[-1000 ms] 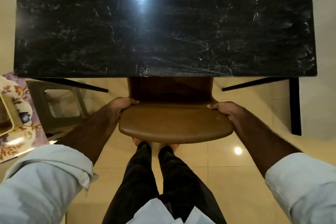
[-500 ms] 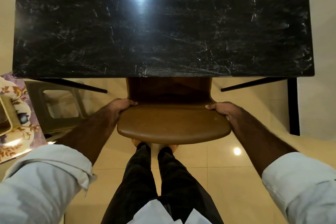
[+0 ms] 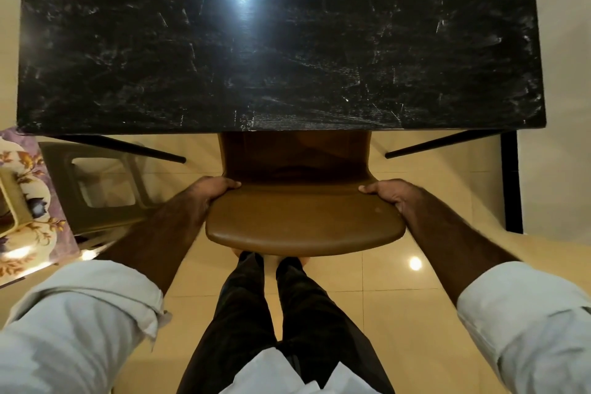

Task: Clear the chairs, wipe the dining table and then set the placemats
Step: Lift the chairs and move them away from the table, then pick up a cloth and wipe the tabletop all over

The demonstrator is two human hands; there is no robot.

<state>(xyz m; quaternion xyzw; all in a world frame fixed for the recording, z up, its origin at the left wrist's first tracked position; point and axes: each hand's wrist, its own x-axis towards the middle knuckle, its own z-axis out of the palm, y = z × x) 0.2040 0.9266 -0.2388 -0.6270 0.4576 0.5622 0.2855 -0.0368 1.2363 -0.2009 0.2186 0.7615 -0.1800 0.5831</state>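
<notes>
Clamping my left grip [image 3: 204, 193] and right grip [image 3: 391, 197] on the chair [image 3: 303, 221] back's ends, I face the desk [image 3: 281, 41] at 12 o'clock.

One black table [image 3: 281, 41], one brown chair [image 3: 303, 224], one olive stool [image 3: 96, 182], two hands: left hand [image 3: 204, 193], right hand [image 3: 395, 195].

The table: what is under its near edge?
Under the table a brown chair is partly tucked, its seat hidden by the top. The left hand and right hand grip its back. Two dark legs slant out.
</notes>
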